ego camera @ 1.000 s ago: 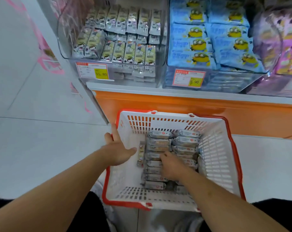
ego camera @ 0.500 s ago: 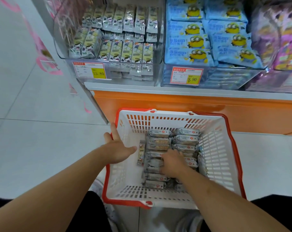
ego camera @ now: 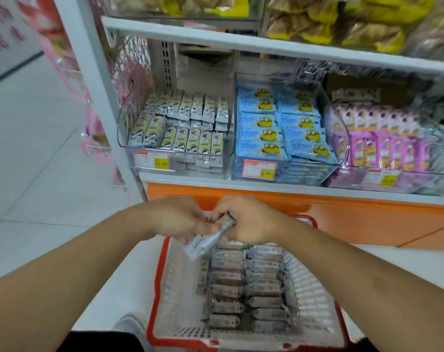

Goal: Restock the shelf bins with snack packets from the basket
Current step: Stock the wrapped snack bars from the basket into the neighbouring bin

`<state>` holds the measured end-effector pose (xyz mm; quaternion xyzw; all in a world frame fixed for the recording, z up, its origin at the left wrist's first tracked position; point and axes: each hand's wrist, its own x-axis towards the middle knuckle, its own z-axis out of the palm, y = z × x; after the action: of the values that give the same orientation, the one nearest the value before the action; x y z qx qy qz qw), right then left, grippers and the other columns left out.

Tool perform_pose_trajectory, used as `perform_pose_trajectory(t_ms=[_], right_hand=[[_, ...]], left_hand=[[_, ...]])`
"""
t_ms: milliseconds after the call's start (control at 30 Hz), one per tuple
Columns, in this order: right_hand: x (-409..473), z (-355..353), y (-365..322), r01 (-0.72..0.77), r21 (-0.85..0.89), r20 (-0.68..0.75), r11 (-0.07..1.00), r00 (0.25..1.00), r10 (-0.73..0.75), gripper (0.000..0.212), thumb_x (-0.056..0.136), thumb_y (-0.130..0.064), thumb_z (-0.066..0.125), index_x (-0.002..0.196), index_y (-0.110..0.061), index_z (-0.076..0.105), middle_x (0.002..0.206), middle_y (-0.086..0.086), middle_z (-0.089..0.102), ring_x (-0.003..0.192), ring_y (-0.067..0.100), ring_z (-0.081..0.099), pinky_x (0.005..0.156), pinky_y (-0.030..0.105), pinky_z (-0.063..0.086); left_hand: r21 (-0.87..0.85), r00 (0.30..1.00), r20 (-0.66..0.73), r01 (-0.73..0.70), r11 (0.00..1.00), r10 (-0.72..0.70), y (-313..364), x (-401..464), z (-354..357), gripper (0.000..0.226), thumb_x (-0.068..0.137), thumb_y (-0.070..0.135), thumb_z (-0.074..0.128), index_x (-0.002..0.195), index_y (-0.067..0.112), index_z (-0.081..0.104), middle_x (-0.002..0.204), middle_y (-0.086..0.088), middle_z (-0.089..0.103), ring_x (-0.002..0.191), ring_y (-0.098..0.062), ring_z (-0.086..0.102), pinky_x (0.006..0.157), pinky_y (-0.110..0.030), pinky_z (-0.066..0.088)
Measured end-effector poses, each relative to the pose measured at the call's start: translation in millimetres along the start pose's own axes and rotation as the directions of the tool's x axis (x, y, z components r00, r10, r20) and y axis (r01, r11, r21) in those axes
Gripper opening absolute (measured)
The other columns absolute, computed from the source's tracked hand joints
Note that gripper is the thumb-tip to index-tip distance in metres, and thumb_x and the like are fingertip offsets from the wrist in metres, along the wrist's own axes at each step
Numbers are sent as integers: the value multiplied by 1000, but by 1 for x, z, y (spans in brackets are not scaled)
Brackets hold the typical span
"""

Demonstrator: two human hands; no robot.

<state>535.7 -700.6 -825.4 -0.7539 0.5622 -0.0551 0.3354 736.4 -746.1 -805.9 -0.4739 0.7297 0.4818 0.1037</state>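
Both hands meet above the basket (ego camera: 162, 283), fingers curled around a small bunch of snack packets (ego camera: 205, 241): the right hand (ego camera: 246, 219) pinches the upper end, the left hand (ego camera: 180, 219) supports from the side. The lower ends hang loose and fan out. More packets (ego camera: 243, 293) lie stacked in the basket below. The loose ends could slip free on the lift toward the left shelf bin (ego camera: 180, 133), dropping back or onto the floor.
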Motion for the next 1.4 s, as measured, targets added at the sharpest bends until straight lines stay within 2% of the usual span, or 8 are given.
perform_pose_trajectory(t_ms=[200,367,467,733,1067,1167,1267,1400], right_hand=[[-34,-59,-35,57,230,-183,971,983,-14,37,86,-35,85,118,-38,66,113,-12,64,98,7,63,86,33,55],[-45,-70,-46,73,515,-360,854,923,138,33,98,-24,69,123,-45,59,118,-13,67,103,5,67,88,32,53],[-40,-68,-53,143,389,-423,910,905,38,52,89,-3,68,126,-38,55,132,-9,55,116,4,59,92,30,52],[-26,-54,-58,158,84,-411,984,905,-110,77,82,-44,87,145,-38,44,152,-24,30,145,1,33,116,37,38],[-13,-43,-72,83,118,-482,990,876,-17,85,78,-50,87,147,-52,37,136,-36,44,125,-17,41,103,18,39],[1,-51,-77,85,126,-518,988,855,-8,89,75,-50,90,148,-47,41,136,-28,49,122,-12,47,100,18,42],[28,-72,-84,47,102,-547,994,837,17,85,76,-49,90,147,-40,44,134,-24,51,116,-7,50,96,20,45],[94,-99,-82,-55,78,-498,995,863,87,91,76,-48,90,151,-26,43,144,-9,52,128,12,53,105,35,49]], left_hand=[[-241,979,-75,-201,949,189,30,-45,-19,22,96,33,73,114,20,70,95,6,77,71,0,66,60,-17,49],[-724,974,-123,-218,654,190,34,-54,-16,15,105,6,52,112,0,63,87,-9,75,66,-17,72,49,-20,51],[-840,969,-184,-242,486,166,33,-49,-18,27,105,3,47,126,-5,63,117,-25,72,103,-37,72,77,-39,64],[-885,967,-234,-253,391,98,29,-41,-22,32,105,10,47,124,-10,64,117,-31,69,108,-44,67,101,-58,53],[-906,970,-218,-242,349,105,19,-48,-34,33,107,20,47,126,3,68,120,-19,73,105,-31,72,80,-38,62],[-803,942,-335,-280,527,-9,16,-48,-47,34,106,34,52,122,12,71,112,-8,76,104,-23,73,90,-40,59],[-136,723,-687,-230,964,75,-7,-47,-67,34,107,44,43,121,25,67,114,10,67,110,-11,61,101,-36,48],[285,718,-656,-50,957,232,-35,-45,-86,59,104,56,25,138,21,58,138,5,54,128,-16,49,112,-37,41]])
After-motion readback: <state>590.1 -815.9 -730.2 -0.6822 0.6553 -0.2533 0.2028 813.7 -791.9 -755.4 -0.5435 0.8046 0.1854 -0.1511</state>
